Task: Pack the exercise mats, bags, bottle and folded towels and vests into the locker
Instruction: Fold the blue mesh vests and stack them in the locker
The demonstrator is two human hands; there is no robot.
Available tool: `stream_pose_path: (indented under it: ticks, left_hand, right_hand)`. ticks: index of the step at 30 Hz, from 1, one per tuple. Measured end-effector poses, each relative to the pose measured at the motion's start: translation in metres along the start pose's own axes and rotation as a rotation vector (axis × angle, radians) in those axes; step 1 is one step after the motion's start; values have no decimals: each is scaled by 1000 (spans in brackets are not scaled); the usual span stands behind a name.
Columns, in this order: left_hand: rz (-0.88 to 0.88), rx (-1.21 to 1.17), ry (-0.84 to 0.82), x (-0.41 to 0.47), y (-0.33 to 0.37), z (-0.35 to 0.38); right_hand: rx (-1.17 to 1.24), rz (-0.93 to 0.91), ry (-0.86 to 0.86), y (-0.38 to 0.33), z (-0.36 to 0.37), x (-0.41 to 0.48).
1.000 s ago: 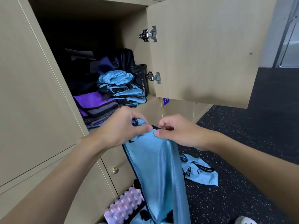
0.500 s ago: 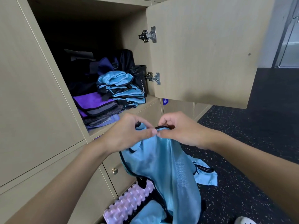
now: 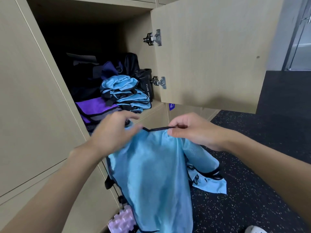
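Observation:
A light-blue vest point(image 3: 151, 179) with black trim hangs in front of the lockers. My left hand point(image 3: 112, 133) pinches its top edge on the left; the hand is blurred. My right hand point(image 3: 190, 130) pinches the black trim on the right. The open locker point(image 3: 94, 17) holds a stack of folded blue vests point(image 3: 126, 93), folded purple and grey towels point(image 3: 97, 110), a black bottle point(image 3: 146, 84) marked "sport bottle" and dark bags point(image 3: 107, 69) at the back. Another blue vest point(image 3: 210, 182) lies on the floor.
The locker door point(image 3: 212, 51) stands open to the right, above my right hand. A pale pink ridged mat point(image 3: 121, 221) lies on the floor at the locker base. Dark speckled floor point(image 3: 260, 190) stretches to the right. Closed locker doors point(image 3: 30, 98) fill the left.
My hands have moved apart along the vest's top edge, stretching the black trim between them. The vest now hangs wider and flatter than a second ago.

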State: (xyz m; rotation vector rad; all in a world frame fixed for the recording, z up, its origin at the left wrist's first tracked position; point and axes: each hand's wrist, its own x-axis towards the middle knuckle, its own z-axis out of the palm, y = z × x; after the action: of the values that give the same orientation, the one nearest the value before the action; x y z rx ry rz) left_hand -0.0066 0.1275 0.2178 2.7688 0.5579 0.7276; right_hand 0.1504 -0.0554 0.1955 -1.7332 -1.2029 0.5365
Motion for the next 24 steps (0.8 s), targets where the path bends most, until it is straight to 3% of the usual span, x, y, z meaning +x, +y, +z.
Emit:
stream_pose_path:
  ticks: [2, 5, 12, 16, 21, 24]
  left_hand:
    - [67, -272, -171, -6, 19, 9]
    - [159, -404, -373, -12, 35, 23]
    - [-8, -364, -251, -2, 14, 19]
    - [-53, -173, -141, -1, 2, 15]
    - [-23, -375, -326, -8, 20, 20]
    - [-22, -456, -296, -8, 28, 25]
  right_hand:
    - [-41, -27, -36, -4, 5, 0]
    - [-52, -53, -58, -6, 10, 0]
    - [-56, 1, -71, -2, -3, -4]
    - [-60, 16, -7, 2, -10, -4]
    - [-31, 16, 3, -3, -8, -6]
    - [16, 41, -53, -8, -5, -8]
